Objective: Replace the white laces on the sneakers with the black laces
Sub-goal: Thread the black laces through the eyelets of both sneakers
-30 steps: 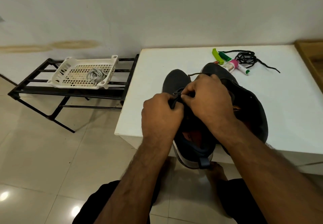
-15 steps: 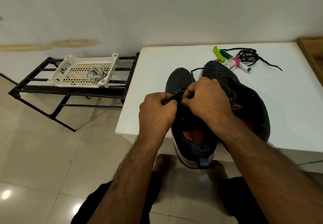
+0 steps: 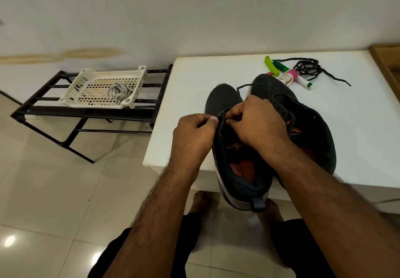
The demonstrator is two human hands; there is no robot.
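Observation:
Two dark grey sneakers stand side by side at the front edge of the white table (image 3: 357,126). The left sneaker (image 3: 223,100) overhangs the edge with its heel toward me. My left hand (image 3: 192,134) pinches the left eyelet edge of that sneaker. My right hand (image 3: 257,121) pinches a black lace at the eyelets just beside it. The right sneaker (image 3: 309,130) lies partly under my right wrist, with a black lace end looping off its toe. A spare black lace (image 3: 309,69) lies coiled at the table's back. White laces (image 3: 120,92) sit in a white basket (image 3: 86,82).
The basket rests on a black metal rack (image 3: 54,113) left of the table. Green, pink and white tubes and markers (image 3: 290,76) lie beside the spare lace. A wooden edge (image 3: 387,61) borders the table's right side. My bare feet stand on the tiled floor below.
Both hands have shifted slightly along the left sneaker's eyelets, my left hand drawing a little away to the left. The view has tilted a bit.

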